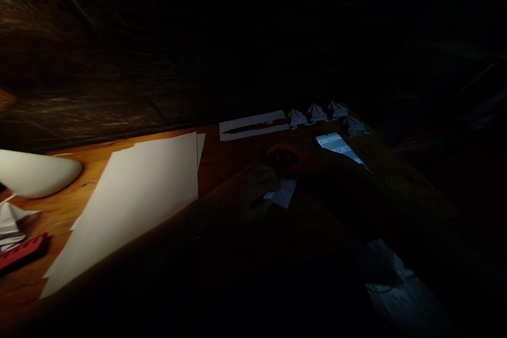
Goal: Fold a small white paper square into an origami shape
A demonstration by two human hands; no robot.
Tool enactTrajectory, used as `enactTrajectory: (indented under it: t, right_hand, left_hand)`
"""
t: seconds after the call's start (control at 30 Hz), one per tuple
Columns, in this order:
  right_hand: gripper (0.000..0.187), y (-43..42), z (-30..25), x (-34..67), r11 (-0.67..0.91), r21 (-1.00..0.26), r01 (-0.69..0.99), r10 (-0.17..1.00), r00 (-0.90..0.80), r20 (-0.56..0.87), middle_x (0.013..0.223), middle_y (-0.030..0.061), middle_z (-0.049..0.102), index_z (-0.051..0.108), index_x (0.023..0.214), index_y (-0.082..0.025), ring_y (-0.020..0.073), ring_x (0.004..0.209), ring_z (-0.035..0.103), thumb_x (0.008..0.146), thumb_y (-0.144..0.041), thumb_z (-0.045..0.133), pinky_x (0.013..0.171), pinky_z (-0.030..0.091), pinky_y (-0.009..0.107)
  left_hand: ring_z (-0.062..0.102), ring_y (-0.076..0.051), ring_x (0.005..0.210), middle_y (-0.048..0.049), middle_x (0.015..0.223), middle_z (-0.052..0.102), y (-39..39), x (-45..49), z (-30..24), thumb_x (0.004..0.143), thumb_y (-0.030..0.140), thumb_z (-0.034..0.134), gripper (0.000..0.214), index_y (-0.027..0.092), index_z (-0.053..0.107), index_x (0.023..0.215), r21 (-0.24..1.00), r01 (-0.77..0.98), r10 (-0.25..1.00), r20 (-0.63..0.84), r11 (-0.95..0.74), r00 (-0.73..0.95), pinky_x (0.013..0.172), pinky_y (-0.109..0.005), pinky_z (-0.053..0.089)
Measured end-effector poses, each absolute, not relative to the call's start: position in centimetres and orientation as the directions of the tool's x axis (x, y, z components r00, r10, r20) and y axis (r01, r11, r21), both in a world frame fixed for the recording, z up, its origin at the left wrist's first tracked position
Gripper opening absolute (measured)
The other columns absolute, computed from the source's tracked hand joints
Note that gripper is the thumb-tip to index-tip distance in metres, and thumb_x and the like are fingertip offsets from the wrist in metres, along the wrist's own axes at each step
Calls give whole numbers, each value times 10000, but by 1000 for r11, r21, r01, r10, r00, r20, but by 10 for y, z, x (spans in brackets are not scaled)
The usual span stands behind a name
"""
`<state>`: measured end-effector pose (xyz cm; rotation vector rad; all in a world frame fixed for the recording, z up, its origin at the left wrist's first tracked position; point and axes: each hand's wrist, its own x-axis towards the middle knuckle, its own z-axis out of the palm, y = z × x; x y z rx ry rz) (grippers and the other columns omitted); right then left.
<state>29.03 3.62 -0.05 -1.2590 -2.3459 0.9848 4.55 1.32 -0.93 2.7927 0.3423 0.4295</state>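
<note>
A small folded piece of white paper (284, 194) lies on the wooden table under my hands. My left hand (257, 185) is closed at its left side, fingers pressed on the paper. Just beyond it, my right hand (291, 158) has curled fingers at the paper's far edge. Deep shadow hides most of the right fingers and their exact contact. Up from the hands, a knife (253, 128) with a dark blade and red handle rests on a white paper strip (227, 136). A lit phone (340, 148) lies right of my right hand.
Several folded paper figures (317, 113) stand at the far right of the table. Large white sheets (150, 185) are stacked to the left. A white rounded object (43, 173), another folded paper piece (11, 222) and a red object (24, 253) sit at far left. A dark wall (99, 74) rises behind.
</note>
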Motion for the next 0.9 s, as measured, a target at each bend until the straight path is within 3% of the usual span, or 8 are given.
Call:
enactTrajectory:
  t: [0.33, 0.67, 0.9]
  right_hand:
    - [535, 37, 0, 298, 425, -721, 548, 770, -637, -30, 1238, 104, 612, 552, 1331, -184, 205, 1030, 589, 811, -177, 680, 881, 495, 351]
    - [625, 38, -1, 293, 373, -710, 598, 818, -573, -53, 1125, 85, 638, 556, 1350, -165, 163, 858, 581, 750, -157, 735, 752, 486, 297]
    - [536, 40, -4, 296, 428, -702, 570, 796, -606, -8, 1123, 78, 647, 584, 1292, -173, 175, 931, 601, 770, -153, 705, 799, 488, 306]
  left_hand:
    - [547, -264, 1205, -115, 1286, 585, 14, 44, -11, 905, 203, 561, 365, 201, 547, 1270, 335, 176, 271, 263, -926, 926, 1011, -449, 495]
    - [552, -269, 1185, -113, 1264, 594, 14, 45, -13, 892, 182, 570, 357, 196, 563, 1249, 334, 194, 280, 232, -922, 932, 1006, -452, 490]
    - [536, -274, 1217, -124, 1291, 583, 15, 44, -15, 890, 179, 582, 380, 191, 562, 1269, 346, 179, 279, 266, -921, 923, 1016, -451, 485]
